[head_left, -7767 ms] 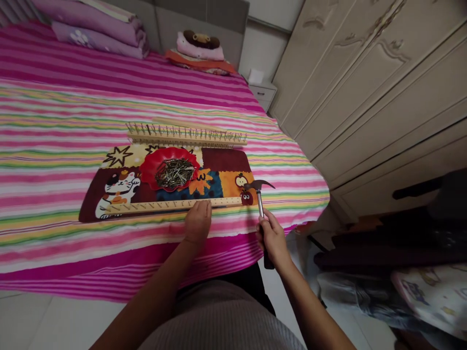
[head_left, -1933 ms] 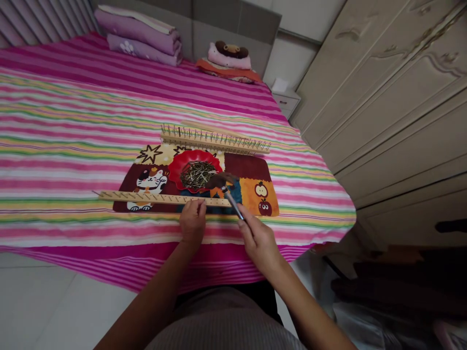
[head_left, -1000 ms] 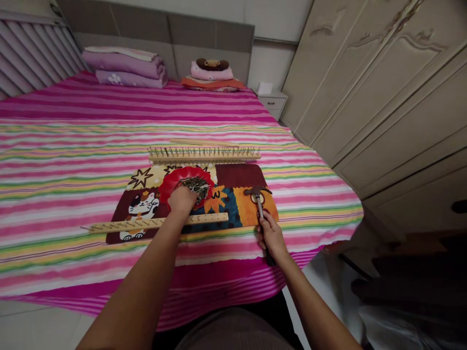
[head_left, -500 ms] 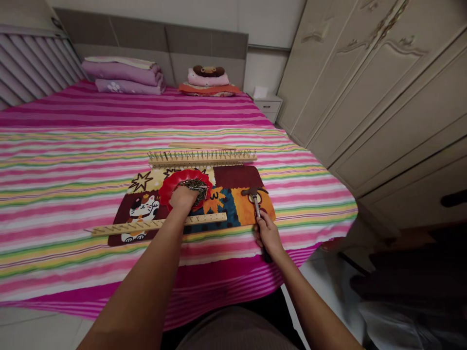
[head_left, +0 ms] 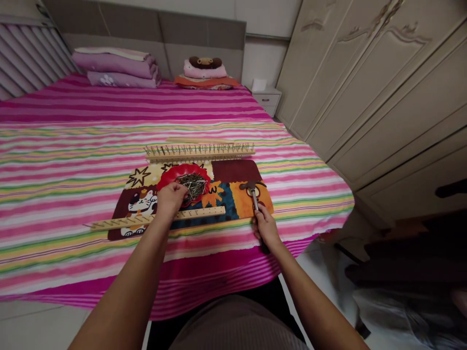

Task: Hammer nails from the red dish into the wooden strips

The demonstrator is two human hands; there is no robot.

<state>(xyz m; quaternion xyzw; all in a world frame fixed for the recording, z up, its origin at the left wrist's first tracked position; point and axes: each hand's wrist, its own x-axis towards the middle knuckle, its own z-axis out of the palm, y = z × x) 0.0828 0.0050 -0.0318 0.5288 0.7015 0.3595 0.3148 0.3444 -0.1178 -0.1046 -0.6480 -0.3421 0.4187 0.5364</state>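
My left hand (head_left: 171,198) is closed in a pinch at the near left rim of a red scalloped bowl (head_left: 168,179). What its fingertips hold, if anything, is too small to make out. Loose nails (head_left: 193,185) lie heaped in the bowl. Under my left wrist runs a wooden strip (head_left: 204,212) with a row of nails standing along its left part and bare holes at its right end. My right hand (head_left: 267,226) grips a hammer (head_left: 254,195) by its dark handle, its head resting over the orange corner of a patterned mat (head_left: 233,170).
Behind the mat lies a wooden strip (head_left: 200,155) full of upright nails, with a thin bare strip (head_left: 197,140) beyond. All rest on a striped bed (head_left: 310,194). Folded bedding (head_left: 116,68) is stacked by the headboard, and wardrobes (head_left: 365,97) stand at the right.
My left hand has come out of the nails toward the bowl's near left rim, uncovering more of the heap. My right hand and the hammer stay nearly in place.
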